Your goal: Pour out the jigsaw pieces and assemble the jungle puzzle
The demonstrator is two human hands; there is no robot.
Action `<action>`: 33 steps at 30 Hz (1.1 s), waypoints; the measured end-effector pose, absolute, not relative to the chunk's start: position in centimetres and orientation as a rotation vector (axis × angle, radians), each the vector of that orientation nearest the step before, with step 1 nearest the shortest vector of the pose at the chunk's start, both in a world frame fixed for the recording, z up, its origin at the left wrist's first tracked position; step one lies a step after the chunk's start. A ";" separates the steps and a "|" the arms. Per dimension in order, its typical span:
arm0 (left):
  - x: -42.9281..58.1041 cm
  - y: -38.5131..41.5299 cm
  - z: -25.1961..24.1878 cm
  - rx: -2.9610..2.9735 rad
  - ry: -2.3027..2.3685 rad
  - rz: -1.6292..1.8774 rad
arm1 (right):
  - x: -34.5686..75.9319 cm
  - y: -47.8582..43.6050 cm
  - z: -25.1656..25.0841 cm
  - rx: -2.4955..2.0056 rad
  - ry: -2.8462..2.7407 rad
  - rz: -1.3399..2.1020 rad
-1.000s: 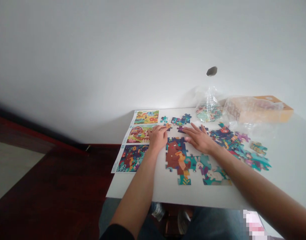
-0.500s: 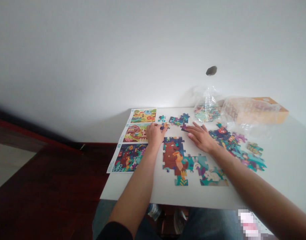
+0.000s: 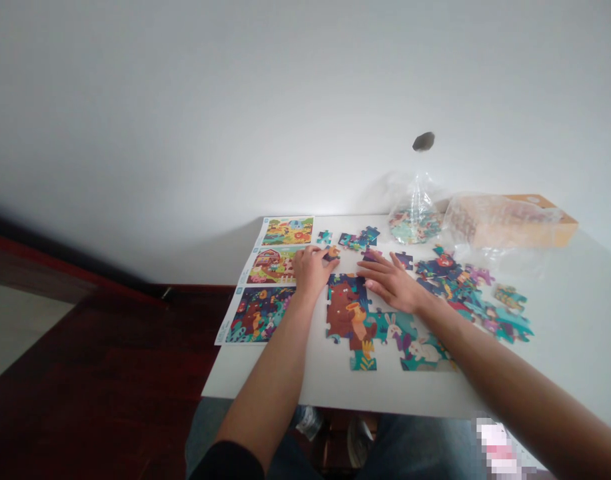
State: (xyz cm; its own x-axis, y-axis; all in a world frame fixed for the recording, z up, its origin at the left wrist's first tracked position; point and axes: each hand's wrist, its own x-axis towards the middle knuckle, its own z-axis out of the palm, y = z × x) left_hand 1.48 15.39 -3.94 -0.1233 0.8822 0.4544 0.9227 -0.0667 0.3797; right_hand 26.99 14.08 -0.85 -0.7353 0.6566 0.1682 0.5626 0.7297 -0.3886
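Observation:
Just above the joined puzzle section (image 3: 343, 307), which shows a bear and white rabbits, my left hand (image 3: 311, 270) is closed with thumb and fingertips on a small orange and dark blue puzzle piece (image 3: 334, 253). My right hand (image 3: 392, 283) lies with its fingers stretched out over the section's upper right corner. Its fingertips reach the edge by the bear's head and cover part of it. Beyond those fingers lies a purple puzzle piece (image 3: 371, 255), partly hidden. A dark piece (image 3: 404, 261) rests close by the right hand.
A picture sheet (image 3: 258, 313) with three printed scenes lies along the left side of the white table (image 3: 295, 383). Loose puzzle pieces (image 3: 500, 317) are heaped at the right. Behind them are a clear plastic bag (image 3: 415, 223) and an orange box (image 3: 560, 227) under plastic. The wall borders the back edge.
My right hand has moved left and nearer to me, from the purple piece onto the joined section's corner. A dark piece now shows behind it. My left hand stays at its piece.

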 end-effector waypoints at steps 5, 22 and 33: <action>1.7 15.3 -3.9 -2.126 -2.099 -0.955 | 26.9 14.4 -1.5 -1.091 -2.601 0.373; 2.4 14.9 -3.5 -2.227 -1.903 -0.793 | 26.6 14.7 -1.6 -1.116 -2.618 0.128; 2.3 15.7 -4.3 -2.360 -1.838 -1.079 | 26.7 14.6 -2.0 -1.198 -2.538 0.153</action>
